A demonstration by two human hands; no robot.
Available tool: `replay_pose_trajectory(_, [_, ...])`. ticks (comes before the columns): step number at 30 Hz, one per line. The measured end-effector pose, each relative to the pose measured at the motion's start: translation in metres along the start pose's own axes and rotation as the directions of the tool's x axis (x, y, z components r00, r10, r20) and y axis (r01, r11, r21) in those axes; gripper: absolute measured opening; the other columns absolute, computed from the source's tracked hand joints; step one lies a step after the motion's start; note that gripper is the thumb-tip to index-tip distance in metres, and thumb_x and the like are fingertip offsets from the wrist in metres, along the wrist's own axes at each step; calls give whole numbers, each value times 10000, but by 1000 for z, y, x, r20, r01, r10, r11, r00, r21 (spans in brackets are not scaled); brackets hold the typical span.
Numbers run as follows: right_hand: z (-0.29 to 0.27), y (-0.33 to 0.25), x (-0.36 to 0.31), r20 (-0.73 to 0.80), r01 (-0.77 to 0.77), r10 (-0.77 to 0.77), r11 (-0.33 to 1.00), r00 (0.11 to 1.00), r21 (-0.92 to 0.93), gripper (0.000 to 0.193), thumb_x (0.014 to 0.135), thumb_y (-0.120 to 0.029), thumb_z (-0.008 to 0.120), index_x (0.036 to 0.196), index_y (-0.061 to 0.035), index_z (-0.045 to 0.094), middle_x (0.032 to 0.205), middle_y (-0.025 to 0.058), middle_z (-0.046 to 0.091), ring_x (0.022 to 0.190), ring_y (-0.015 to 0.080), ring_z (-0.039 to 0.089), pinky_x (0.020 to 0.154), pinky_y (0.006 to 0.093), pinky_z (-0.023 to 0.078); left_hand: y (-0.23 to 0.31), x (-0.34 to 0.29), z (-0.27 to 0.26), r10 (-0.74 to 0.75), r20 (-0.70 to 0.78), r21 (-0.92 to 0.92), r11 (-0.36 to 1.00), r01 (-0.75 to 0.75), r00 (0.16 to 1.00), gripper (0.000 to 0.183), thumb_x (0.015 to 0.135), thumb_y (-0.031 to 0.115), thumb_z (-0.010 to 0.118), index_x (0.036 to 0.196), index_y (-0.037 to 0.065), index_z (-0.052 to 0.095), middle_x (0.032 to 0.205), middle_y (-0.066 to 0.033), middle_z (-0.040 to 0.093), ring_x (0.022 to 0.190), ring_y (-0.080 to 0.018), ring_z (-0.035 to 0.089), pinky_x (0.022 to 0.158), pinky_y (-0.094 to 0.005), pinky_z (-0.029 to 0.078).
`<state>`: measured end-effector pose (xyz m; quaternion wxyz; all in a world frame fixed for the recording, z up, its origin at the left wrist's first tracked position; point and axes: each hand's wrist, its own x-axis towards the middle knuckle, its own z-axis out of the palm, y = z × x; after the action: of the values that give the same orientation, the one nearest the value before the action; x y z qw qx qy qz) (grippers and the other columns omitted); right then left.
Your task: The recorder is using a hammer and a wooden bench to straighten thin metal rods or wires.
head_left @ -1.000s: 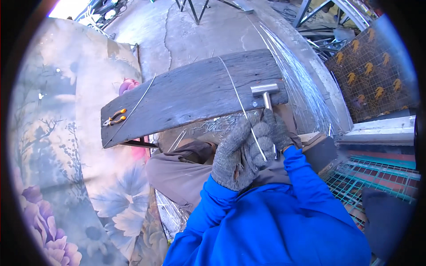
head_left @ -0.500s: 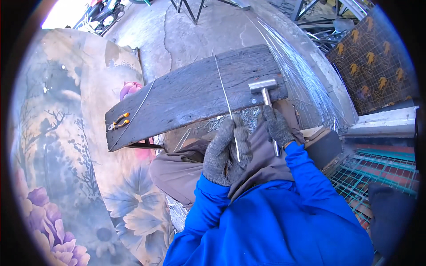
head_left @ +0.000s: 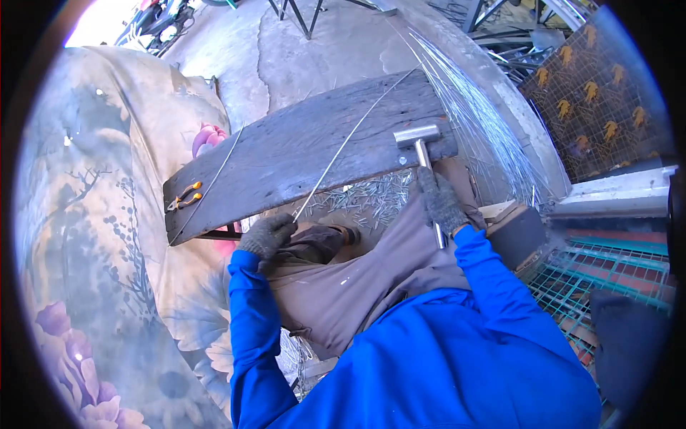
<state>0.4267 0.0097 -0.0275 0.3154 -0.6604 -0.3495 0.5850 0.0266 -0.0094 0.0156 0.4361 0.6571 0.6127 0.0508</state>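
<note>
My left hand (head_left: pixel 268 236), in a grey knitted glove, is closed around the near end of a thin metal rod (head_left: pixel 336 156). The rod slants away to the right over a dark wooden bench (head_left: pixel 279 154), its far end by the bench's back edge. My gloved right hand (head_left: pixel 439 200) grips the handle of a metal hammer (head_left: pixel 417 136), its head over the bench's right end. At the left end lie pliers (head_left: pixel 187 196) with orange and black handles. Close to them, a second thin rod (head_left: pixel 218 170) lies across the board.
Many short cut metal pieces (head_left: pixel 379 199) are scattered on the ground under the bench. A bundle of long thin rods (head_left: pixel 479 107) lies beyond its right end. A flower-printed cloth (head_left: pixel 150 143) hangs at the left; a green wire grid (head_left: pixel 607 275) is at the right.
My left hand has moved left, away from my lap, taking the rod's near end with it. The rod now slants more across the bench. My right hand and the hammer have barely moved.
</note>
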Motion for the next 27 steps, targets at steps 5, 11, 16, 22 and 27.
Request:
replay_pose_trajectory(5, [-2, 6, 1, 48, 64, -70, 993, 996, 103, 474, 975, -551, 493, 968, -87, 592, 556, -7, 445, 383, 115, 426, 352, 320, 381, -23, -24, -20, 196, -73, 233, 957, -174, 978, 225, 908, 174, 602, 1053, 14, 667, 924, -102, 662, 855, -190, 630, 758, -309, 488])
replay_pose_trajectory(11, [4, -4, -1, -8, 6, -6, 1000, 1000, 29, 456, 976, -551, 484, 931, -107, 571, 566, -14, 446, 386, 113, 428, 344, 307, 376, -42, -23, -17, 76, -132, 146, 988, -56, 988, 264, 835, 143, 611, 1062, 20, 670, 987, -118, 677, 950, -261, 650, 812, -365, 510])
replay_pose_trajectory(16, [5, -3, -2, -20, 8, -8, 1000, 1000, 23, 451, 976, -560, 471, 939, -119, 561, 587, -15, 453, 396, 114, 432, 347, 304, 384, -30, 2, -24, -221, -182, -383, 914, 138, 958, 242, 962, 211, 565, 1095, 31, 657, 800, -44, 658, 694, -115, 565, 649, -281, 475])
replay_pose_trajectory(22, [4, -4, -1, -59, -14, 13, 1000, 998, -20, 464, 979, -537, 492, 930, -89, 602, 573, -7, 477, 396, 117, 445, 361, 318, 393, -30, 1, -38, -85, -157, -225, 973, 48, 984, 247, 975, 224, 539, 1082, 35, 658, 771, -10, 630, 687, -98, 538, 641, -271, 457])
replay_pose_trajectory(27, [5, 2, 4, -26, 115, -115, 993, 993, -7, 450, 979, -534, 494, 950, -98, 601, 572, -11, 473, 392, 112, 436, 352, 316, 384, -80, -22, -32, -178, -55, -299, 942, 153, 983, 261, 961, 248, 542, 1049, 42, 677, 845, -25, 618, 749, -123, 541, 696, -294, 458])
